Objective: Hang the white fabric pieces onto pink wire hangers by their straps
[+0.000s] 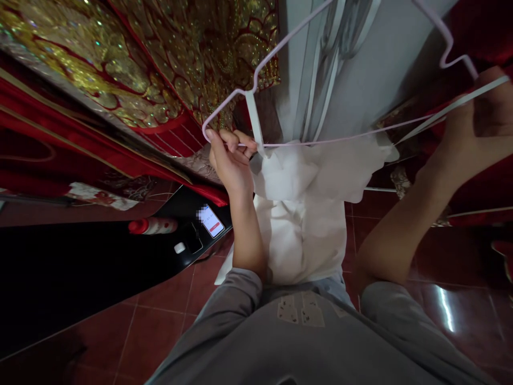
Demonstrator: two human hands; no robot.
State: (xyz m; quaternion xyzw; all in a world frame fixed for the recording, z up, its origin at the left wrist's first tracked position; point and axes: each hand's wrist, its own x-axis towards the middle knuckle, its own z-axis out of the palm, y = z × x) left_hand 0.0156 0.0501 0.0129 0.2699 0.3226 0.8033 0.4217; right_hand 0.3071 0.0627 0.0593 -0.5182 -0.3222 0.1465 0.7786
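Note:
A thin pale-pink wire hanger point(276, 52) is held up across the view, its top cut off by the frame edge. My left hand point(232, 160) is closed around its left lower corner. From the hanger hangs a white garment point(302, 171) with thin straps. One white strap point(252, 115) is looped over the left shoulder notch. At the right end, my right hand point(481, 120) is closed on the other strap point(457, 104), pulled taut up and outward beside the hanger's right notch. Its fingertips are partly hidden and dark.
Red and gold sequinned costumes point(160, 64) hang at the left. A grey panel with handles point(320, 80) stands ahead. On a black table point(100, 267) lie a lit phone point(210, 220), a white earbud case point(179, 248) and a red-capped bottle point(154, 225). Red tiles point(160, 321) cover the floor.

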